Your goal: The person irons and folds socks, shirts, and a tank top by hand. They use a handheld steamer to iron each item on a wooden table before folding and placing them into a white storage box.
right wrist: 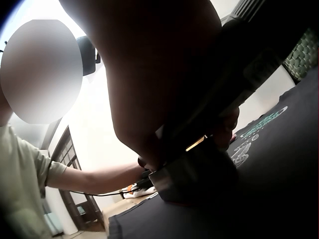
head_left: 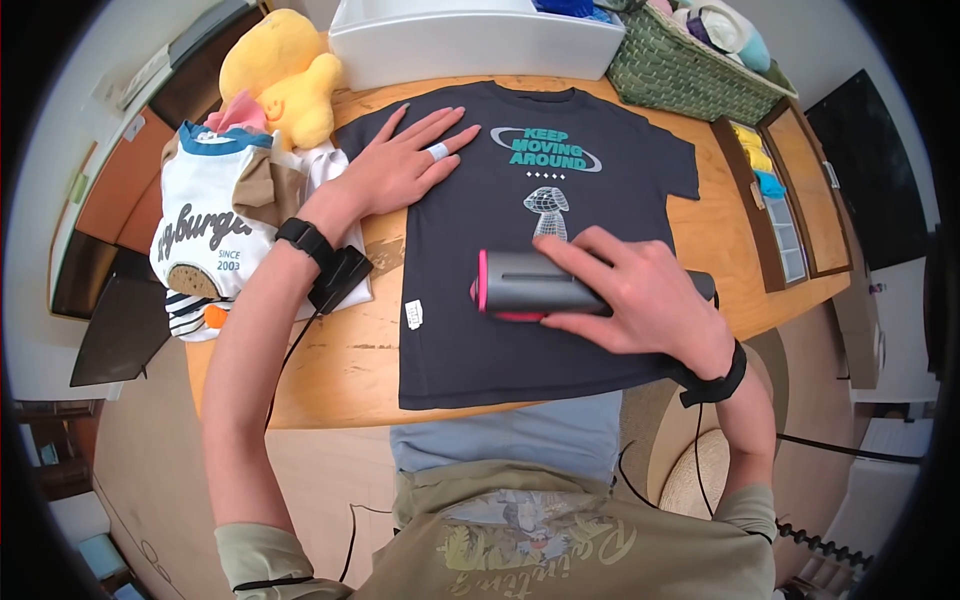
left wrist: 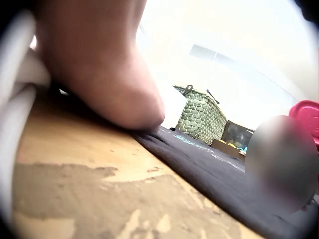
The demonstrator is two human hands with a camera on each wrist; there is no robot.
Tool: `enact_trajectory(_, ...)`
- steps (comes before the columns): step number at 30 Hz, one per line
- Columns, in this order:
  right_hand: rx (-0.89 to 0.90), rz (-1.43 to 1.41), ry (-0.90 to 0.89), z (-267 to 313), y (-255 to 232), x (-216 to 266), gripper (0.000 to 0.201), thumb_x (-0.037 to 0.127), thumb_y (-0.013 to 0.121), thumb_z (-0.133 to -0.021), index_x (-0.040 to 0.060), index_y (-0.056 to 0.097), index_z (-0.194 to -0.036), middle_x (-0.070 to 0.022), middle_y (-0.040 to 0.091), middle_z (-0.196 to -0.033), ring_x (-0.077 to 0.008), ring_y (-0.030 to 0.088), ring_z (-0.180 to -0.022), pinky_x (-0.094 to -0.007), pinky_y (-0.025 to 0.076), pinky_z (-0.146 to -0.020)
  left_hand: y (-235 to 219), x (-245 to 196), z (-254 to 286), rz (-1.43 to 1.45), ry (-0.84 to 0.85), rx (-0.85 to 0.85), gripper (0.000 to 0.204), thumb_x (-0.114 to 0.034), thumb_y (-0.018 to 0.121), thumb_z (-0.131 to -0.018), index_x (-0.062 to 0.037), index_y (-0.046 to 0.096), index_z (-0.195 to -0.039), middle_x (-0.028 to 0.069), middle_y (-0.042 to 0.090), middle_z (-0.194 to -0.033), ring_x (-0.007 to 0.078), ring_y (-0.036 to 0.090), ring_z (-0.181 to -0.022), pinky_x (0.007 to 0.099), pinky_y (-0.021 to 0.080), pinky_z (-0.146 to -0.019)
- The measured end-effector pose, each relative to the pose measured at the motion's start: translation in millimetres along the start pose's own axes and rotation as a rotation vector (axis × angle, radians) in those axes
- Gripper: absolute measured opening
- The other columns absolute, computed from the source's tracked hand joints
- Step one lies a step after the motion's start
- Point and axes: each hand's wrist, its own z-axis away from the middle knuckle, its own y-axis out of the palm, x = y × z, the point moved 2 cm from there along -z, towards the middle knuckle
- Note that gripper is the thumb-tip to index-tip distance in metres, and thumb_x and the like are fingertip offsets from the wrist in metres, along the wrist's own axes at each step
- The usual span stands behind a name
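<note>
A dark grey T-shirt (head_left: 470, 365) with teal and white print lies spread on the wooden table (head_left: 330, 385), its collar toward the far side. My left hand (head_left: 400, 170) rests on its left shoulder and sleeve, fingers spread, a ring on one finger. My right hand (head_left: 645, 295) grips a grey and pink handheld garment steamer (head_left: 530, 280) from above, lying sideways over the lower front of the shirt. In the right wrist view the steamer's dark body (right wrist: 194, 172) is close over the cloth, and its underside is hidden.
Folded clothes (head_left: 210, 220) and a yellow plush toy (head_left: 285, 80) sit at the left. Along the back stand a white bin (head_left: 470, 50) and a green woven basket (head_left: 690, 80). An open wooden box (head_left: 765, 215) lies at the right. Black cables (head_left: 850, 447) trail from both wrists.
</note>
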Motion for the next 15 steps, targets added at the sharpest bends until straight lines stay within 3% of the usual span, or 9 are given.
enact_trajectory(8, 0.051, -0.049, -0.148, 22, 6, 25, 0.069, 0.045, 0.079, -0.087, 0.0099, 0.058, -0.142, -0.0072, 0.057, -0.094, -0.0238, 0.067, -0.065, -0.0346, 0.054, -0.057, -9, 3, 2, -0.169, 0.044, 0.069, 0.056, -0.049, 0.030, -0.114, -0.0326, 0.028, -0.168, 0.0060, 0.025, -0.174, 0.0199, 0.022, -0.161, 0.0531, 0.013, -0.130)
enact_trajectory(11, 0.081, -0.033, -0.173, 25, 5, 35, 0.071, 0.047, 0.079, -0.086, 0.0089, 0.059, -0.142, -0.0071, 0.058, -0.093, -0.0221, 0.067, -0.065, -0.0339, 0.053, -0.056, -12, 1, 1, -0.215, 0.051, 0.038, 0.056, -0.046, 0.033, -0.114, -0.0314, 0.029, -0.168, 0.0059, 0.029, -0.173, 0.0213, 0.025, -0.160, 0.0535, 0.016, -0.130)
enact_trajectory(15, 0.063, -0.080, -0.131, 25, 1, 35, 0.072, 0.046, 0.081, -0.085, 0.0087, 0.059, -0.142, -0.0081, 0.060, -0.093, -0.0250, 0.068, -0.069, -0.0351, 0.054, -0.058, -20, -23, -1, -0.150, 0.082, -0.021, 0.059, -0.036, 0.044, -0.112, -0.0228, 0.030, -0.167, 0.0098, 0.027, -0.172, 0.0252, 0.025, -0.159, 0.0518, 0.016, -0.130)
